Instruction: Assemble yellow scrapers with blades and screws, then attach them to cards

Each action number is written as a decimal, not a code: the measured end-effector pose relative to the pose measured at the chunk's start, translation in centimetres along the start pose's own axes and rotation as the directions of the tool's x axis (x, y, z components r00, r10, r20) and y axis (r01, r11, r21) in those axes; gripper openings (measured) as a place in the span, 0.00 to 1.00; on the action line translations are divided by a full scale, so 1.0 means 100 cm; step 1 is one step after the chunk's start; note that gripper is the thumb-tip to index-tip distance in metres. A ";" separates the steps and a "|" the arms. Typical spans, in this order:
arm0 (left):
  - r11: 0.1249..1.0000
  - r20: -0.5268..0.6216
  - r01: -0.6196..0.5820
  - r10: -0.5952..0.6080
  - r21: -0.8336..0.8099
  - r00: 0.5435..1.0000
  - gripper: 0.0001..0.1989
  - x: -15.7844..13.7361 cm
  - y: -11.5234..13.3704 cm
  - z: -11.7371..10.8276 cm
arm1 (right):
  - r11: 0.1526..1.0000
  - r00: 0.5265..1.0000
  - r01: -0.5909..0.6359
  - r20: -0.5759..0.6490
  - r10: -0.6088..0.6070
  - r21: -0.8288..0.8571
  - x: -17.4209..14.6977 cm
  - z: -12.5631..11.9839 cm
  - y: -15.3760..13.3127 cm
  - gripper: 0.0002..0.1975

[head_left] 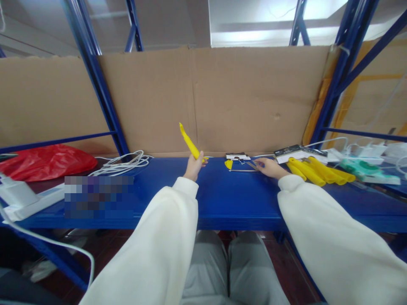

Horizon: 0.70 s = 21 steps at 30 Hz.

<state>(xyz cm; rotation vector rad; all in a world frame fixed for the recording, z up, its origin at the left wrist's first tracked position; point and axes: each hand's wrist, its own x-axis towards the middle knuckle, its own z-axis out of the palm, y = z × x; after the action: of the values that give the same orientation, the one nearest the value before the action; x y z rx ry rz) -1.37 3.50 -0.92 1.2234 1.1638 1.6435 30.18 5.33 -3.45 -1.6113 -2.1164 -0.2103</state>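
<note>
My left hand (194, 166) is closed around the lower end of a long yellow tapered piece (190, 145). It is raised above the blue tabletop, its thin tip pointing up and to the left. My right hand (269, 166) is low over the table, fingers pinched on a thin metal tool (253, 165) whose kind I cannot make out. Just left of those fingers lie a small yellow piece (228, 164) and a thin metal rod (243, 170). Behind them is a small black-and-white card (237, 156).
Several yellow tubes (313, 170) and black-and-white packaging (288, 153) lie right of my right hand, with a green plastic bag (359, 169) beyond. Coiled white cable (127, 162), a red bag (51, 161) and a power strip (34, 203) are at left. A cardboard wall (222, 97) rises behind.
</note>
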 end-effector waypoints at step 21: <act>0.999 0.099 -0.048 0.050 -0.019 0.994 0.18 -0.007 0.006 0.001 | 1.000 0.999 -0.023 0.026 0.023 0.015 -0.001 -0.001 -0.003 0.20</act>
<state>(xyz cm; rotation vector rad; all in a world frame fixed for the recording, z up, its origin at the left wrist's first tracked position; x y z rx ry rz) -1.11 2.66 -0.54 1.3177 1.0639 1.6057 29.98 5.11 -3.38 -1.6369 -2.1125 -0.1662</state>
